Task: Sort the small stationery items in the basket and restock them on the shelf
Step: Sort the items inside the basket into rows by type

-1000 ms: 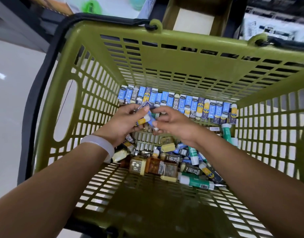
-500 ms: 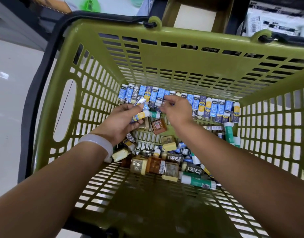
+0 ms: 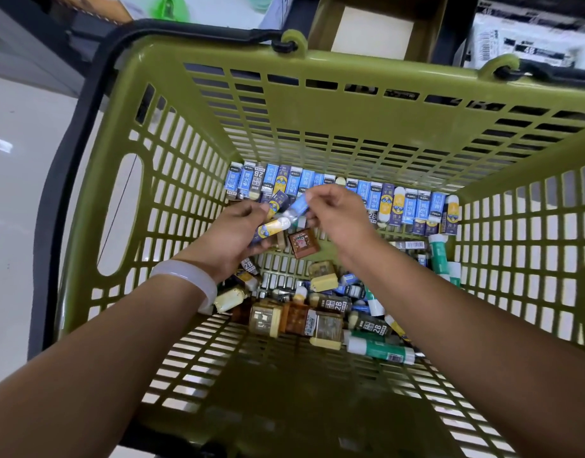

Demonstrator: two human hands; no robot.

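My left hand (image 3: 233, 234) grips a few small erasers — a yellow-and-navy one (image 3: 272, 226) sticks out of my curled fingers. My right hand (image 3: 337, 214) pinches a blue eraser (image 3: 299, 203) just beside them, above the floor of the green basket (image 3: 198, 104) — sorted erasers (image 3: 413, 206) line its far wall.

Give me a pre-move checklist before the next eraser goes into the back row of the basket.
1. Left hand grips its small bundle of erasers: ok.
2. Right hand pinches the blue eraser: ok.
3. Back row of erasers stands lined up against the far wall: ok.
4. Open slot in the row for the next piece: cannot tell, the hands cover the middle.
5. Loose pile near the front sorted: not ok, still jumbled.
6. Green basket sits level: ok.
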